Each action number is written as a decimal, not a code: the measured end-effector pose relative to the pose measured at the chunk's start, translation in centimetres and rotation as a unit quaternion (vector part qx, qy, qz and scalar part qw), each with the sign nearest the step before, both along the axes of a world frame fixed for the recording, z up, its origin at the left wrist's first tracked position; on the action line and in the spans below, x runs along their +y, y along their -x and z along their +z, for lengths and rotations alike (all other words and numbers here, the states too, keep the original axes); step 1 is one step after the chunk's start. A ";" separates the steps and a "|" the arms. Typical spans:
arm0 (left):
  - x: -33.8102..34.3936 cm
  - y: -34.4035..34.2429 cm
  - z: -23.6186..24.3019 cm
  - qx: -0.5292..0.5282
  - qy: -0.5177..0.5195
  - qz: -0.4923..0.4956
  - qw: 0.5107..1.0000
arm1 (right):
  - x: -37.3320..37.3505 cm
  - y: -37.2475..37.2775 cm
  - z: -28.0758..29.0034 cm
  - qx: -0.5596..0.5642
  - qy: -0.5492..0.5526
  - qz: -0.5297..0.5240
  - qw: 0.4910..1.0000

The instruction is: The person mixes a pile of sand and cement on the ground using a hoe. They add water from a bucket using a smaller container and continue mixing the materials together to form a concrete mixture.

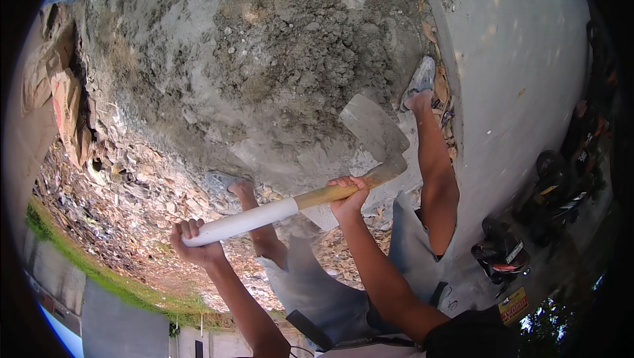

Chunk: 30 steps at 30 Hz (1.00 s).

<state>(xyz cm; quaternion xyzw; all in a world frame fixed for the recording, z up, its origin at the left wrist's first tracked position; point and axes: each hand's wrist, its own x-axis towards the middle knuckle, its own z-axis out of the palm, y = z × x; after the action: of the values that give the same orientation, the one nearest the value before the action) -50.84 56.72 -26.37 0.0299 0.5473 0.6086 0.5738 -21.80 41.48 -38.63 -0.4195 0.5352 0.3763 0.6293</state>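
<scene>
I hold a hoe with both hands, its handle slanting up from lower left to right across my legs. My left hand (195, 244) is closed around the white-covered end of the handle (247, 220). Farther along, my right hand (349, 198) wraps the bare wooden part, close to the head. The broad grey hoe blade (375, 128) is smeared with mortar and lies over the near right edge of a heap of wet grey mortar (297, 54). Whether the blade's edge touches the mix, I cannot tell.
My feet stand apart at the heap's near side, the right shoe (420, 80) beside a smooth concrete surface (522, 74). Torn paper sacks (69, 113) lie at the left. Dry leaves and rubble (125, 226) cover the near-left ground. Motorcycles (502, 252) are parked at the right.
</scene>
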 end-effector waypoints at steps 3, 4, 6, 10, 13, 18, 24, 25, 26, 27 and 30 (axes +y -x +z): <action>2.9 -16.3 -2.0 0.096 0.100 -0.080 0.987 | -9.1 -3.7 -4.8 -0.026 0.050 -0.084 0.995; 3.0 -20.7 -3.6 0.120 0.114 -0.160 0.973 | -12.2 -5.0 -6.6 -0.039 0.067 -0.104 0.991; 1.9 -29.9 -6.5 0.132 0.093 -0.309 0.937 | -18.2 -7.7 -11.2 -0.040 0.151 -0.132 0.979; 2.0 -40.8 -9.2 0.222 0.024 -0.417 0.881 | -18.1 -14.9 -14.3 0.108 0.272 -0.105 0.950; 5.7 -43.9 -5.4 0.273 -0.017 -0.398 0.876 | -10.6 -17.4 -15.3 0.134 0.292 -0.062 0.945; 8.9 -42.1 1.3 0.323 -0.065 -0.326 0.886 | 3.3 -17.0 -13.6 0.186 0.169 -0.024 0.968; 7.4 -27.0 9.3 0.317 -0.080 -0.130 0.936 | 11.7 -10.7 -5.0 0.082 0.106 0.039 0.990; 6.6 -21.5 10.8 0.237 -0.100 -0.129 0.958 | 11.5 -9.0 -2.6 0.051 0.095 0.023 0.994; 5.9 -17.0 12.2 0.210 -0.091 -0.102 0.968 | 11.2 -6.8 0.1 0.026 0.079 0.017 0.996; 4.2 -11.9 12.8 0.197 -0.069 -0.061 0.976 | 11.2 -4.8 2.9 0.012 0.065 0.013 0.998; -3.0 0.3 8.4 0.214 0.130 0.155 0.956 | 9.2 0.7 6.2 0.014 0.025 0.059 0.998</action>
<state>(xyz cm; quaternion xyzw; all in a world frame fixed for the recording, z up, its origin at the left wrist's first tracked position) -51.10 53.73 -17.98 -0.0004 0.7296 0.5929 0.3408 -22.45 50.65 -32.42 -0.4608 0.5278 0.4049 0.5875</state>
